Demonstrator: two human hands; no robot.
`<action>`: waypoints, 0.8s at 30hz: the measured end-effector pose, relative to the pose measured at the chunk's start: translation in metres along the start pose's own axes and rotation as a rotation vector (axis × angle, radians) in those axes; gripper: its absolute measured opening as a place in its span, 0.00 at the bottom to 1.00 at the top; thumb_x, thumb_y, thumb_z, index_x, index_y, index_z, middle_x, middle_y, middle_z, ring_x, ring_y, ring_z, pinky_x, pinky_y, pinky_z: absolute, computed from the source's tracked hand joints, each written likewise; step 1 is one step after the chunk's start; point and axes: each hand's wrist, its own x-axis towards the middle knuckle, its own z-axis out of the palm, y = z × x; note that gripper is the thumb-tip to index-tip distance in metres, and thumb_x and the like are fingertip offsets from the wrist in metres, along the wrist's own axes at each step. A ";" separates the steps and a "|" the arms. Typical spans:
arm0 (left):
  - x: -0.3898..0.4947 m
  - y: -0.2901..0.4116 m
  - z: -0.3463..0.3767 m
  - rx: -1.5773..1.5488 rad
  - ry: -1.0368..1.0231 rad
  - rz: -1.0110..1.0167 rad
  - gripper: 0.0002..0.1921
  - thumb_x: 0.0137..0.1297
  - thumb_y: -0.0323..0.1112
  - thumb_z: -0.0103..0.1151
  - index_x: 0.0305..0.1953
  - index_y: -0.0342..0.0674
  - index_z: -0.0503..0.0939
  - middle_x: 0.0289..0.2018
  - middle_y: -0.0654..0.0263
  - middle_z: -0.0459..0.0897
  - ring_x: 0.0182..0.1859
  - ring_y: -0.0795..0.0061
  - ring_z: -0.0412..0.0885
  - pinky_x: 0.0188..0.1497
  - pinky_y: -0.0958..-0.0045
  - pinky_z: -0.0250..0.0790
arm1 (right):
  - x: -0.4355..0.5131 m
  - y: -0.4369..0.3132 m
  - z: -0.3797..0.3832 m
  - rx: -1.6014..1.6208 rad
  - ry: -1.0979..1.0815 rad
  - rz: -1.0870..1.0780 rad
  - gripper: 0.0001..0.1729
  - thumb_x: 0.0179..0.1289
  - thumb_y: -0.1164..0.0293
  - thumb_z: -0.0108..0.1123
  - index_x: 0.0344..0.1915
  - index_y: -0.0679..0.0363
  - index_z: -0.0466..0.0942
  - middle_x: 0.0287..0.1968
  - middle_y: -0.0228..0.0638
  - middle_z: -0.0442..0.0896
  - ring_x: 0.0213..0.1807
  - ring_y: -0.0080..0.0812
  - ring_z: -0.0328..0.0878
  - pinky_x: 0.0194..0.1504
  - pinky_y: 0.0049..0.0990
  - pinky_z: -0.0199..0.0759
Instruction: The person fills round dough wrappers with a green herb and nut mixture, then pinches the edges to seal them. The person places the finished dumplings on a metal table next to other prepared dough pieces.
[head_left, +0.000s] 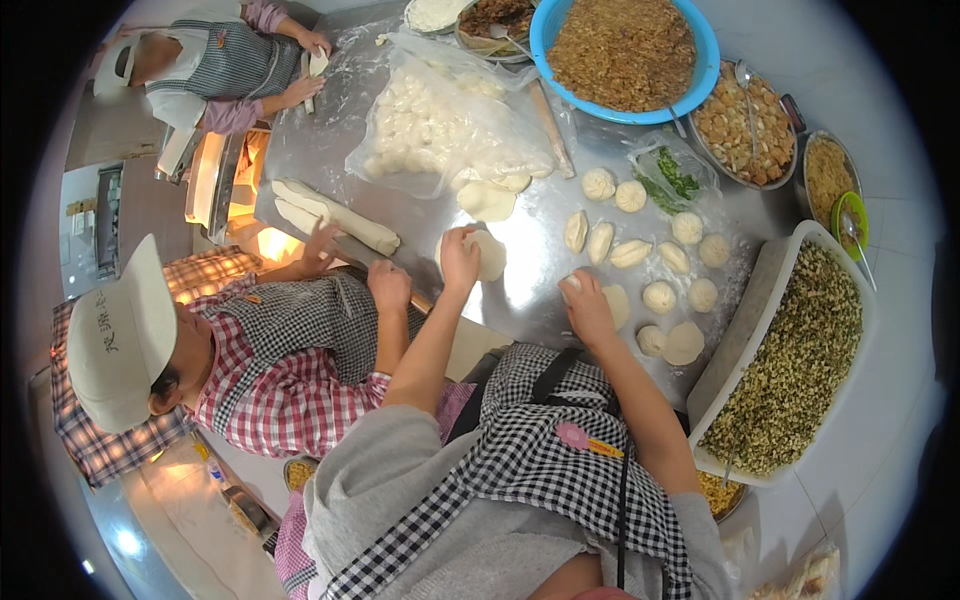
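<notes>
Near the middle of the metal worktop (330, 150), my left hand (460, 259) rests on a flat round dough wrapper (491, 256), its fingers over the wrapper's left part. My right hand (589, 304) is closed around a small white piece, seemingly dough (573, 283), beside another flat wrapper (616, 306). Beyond my left hand lie overlapping dough rounds (486, 201). Right of my hands are several pleated round buns (659, 298) and several elongated dumplings (600, 243). One more flat wrapper (683, 343) touches a pleated bun (651, 340) near the front edge.
A white tub of chopped green filling (787, 360) stands at right; a blue basin (712, 52) of brown filling is at the back. Plastic-covered dough pieces (435, 120), a rolling pin (551, 131) and dough rolls (337, 217) lie on the worktop. One co-worker (285, 360) is close at left, another (232, 67) farther back.
</notes>
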 end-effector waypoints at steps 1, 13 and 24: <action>0.010 -0.001 -0.003 0.047 -0.095 0.045 0.16 0.53 0.28 0.62 0.44 0.35 0.76 0.43 0.55 0.77 0.47 0.59 0.77 0.51 0.65 0.70 | -0.001 0.000 -0.004 0.010 0.008 0.013 0.24 0.47 0.80 0.62 0.48 0.58 0.73 0.53 0.46 0.70 0.55 0.51 0.67 0.54 0.42 0.66; 0.044 0.016 -0.019 0.543 -0.785 0.209 0.26 0.36 0.33 0.75 0.39 0.44 0.71 0.48 0.62 0.72 0.50 0.60 0.73 0.50 0.63 0.69 | -0.085 -0.001 -0.079 0.097 0.180 0.324 0.21 0.55 0.77 0.60 0.51 0.62 0.72 0.55 0.46 0.70 0.56 0.51 0.67 0.56 0.40 0.64; 0.065 0.016 -0.005 0.699 -1.089 0.524 0.17 0.42 0.38 0.71 0.34 0.42 0.78 0.32 0.61 0.80 0.40 0.61 0.78 0.40 0.62 0.69 | -0.122 -0.013 -0.084 0.114 0.352 0.381 0.16 0.56 0.77 0.60 0.47 0.63 0.75 0.53 0.43 0.72 0.56 0.47 0.69 0.53 0.37 0.68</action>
